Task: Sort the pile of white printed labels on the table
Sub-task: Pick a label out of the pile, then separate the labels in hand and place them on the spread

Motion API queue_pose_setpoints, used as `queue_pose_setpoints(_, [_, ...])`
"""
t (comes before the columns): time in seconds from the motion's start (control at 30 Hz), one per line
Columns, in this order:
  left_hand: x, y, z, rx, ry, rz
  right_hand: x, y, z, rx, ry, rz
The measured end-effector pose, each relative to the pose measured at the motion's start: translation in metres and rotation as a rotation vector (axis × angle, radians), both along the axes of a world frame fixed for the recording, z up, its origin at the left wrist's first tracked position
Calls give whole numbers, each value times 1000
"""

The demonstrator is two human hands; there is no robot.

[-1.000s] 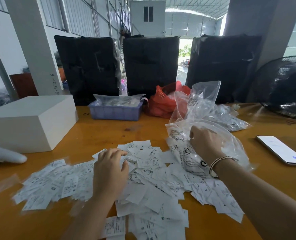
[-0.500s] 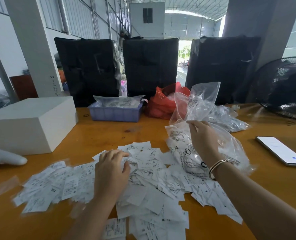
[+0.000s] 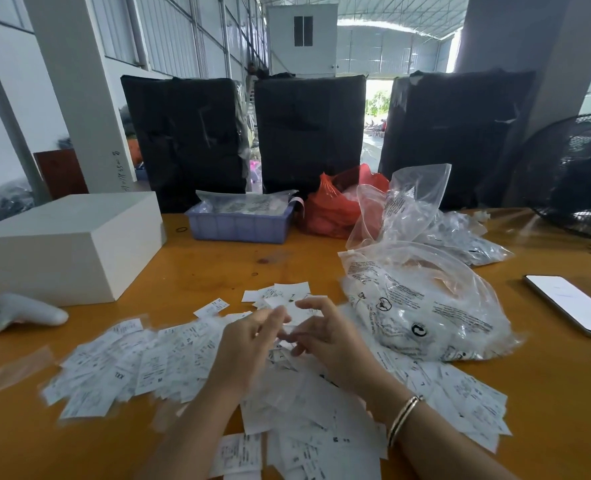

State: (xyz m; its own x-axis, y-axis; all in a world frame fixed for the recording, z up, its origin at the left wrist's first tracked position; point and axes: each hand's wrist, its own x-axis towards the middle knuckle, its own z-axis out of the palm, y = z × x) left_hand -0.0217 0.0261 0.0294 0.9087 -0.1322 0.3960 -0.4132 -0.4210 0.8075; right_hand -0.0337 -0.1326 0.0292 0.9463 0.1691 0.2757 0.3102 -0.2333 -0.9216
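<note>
A wide pile of white printed labels (image 3: 169,362) lies scattered over the orange wooden table (image 3: 197,268), from the left to the near right. Both hands hover close together over the middle of the pile. My left hand (image 3: 249,341) is lifted a little, fingers loosely extended toward the right. My right hand (image 3: 325,337), a bangle on its wrist, faces it with fingers spread and slightly curved. Their fingertips nearly meet. Motion blur hides any label between them. A clear plastic bag (image 3: 422,306) with black print lies just right of my right hand.
A white box (image 3: 65,244) and a white controller (image 3: 20,311) sit at left. Behind are a blue tray (image 3: 238,226), a red bag (image 3: 335,209) and more clear bags (image 3: 460,237). A phone (image 3: 574,303) lies at right, a black fan (image 3: 578,174) behind it.
My right hand has let go of the clear bag and moved left to the pile's middle. My left hand has lifted off the labels and turned toward it.
</note>
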Motion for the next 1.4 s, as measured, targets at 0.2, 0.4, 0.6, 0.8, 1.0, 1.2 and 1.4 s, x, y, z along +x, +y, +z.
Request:
queue_pose_setpoints(0.2, [6, -3, -6, 63, -57, 14, 2, -5, -8, 11, 6, -84])
queue_pose_setpoints(0.4, [6, -4, -5, -84, 53, 25, 7, -10, -3, -26, -72, -247])
queue_pose_setpoints(0.6, [5, -5, -3, -138, 218, -119, 8, -10, -1, -169, -114, -183])
queue_pose_setpoints(0.8, [10, -1, -2, -367, 210, 64, 16, -18, -7, -391, -134, -375])
queue_pose_setpoints(1.0, [13, 3, -5, -505, 209, 161, 18, -14, -20, -819, -266, -305])
queue_pose_setpoints(1.2, [14, 3, -5, -529, 238, 152, 17, -12, -19, -783, -315, -345])
queue_pose_setpoints(1.4, [11, 0, -4, -550, 256, 52, 13, -17, -8, 174, 67, -367])
